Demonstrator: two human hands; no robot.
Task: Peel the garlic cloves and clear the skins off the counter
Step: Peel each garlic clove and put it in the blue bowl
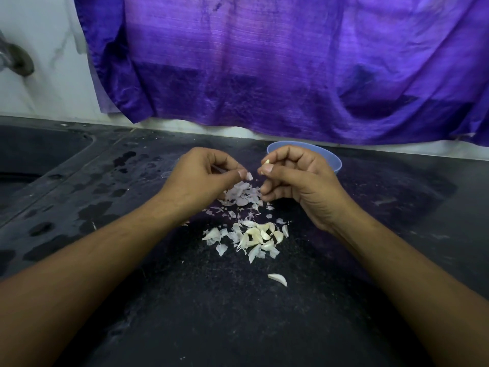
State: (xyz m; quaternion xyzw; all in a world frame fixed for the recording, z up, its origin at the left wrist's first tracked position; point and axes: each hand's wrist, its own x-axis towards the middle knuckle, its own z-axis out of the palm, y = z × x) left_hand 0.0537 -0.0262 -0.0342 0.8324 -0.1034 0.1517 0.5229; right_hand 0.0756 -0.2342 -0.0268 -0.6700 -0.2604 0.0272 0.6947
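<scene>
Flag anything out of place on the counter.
One clove lies alone, nearer the person than the clove pile. Skins are strewn on the counter beyond it. Wet patches mark its left side.

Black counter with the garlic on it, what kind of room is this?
Probably a home kitchen: the counter has a sink at its left, a tap on the wall above, and garlic cloves lie among loose skins.
</scene>
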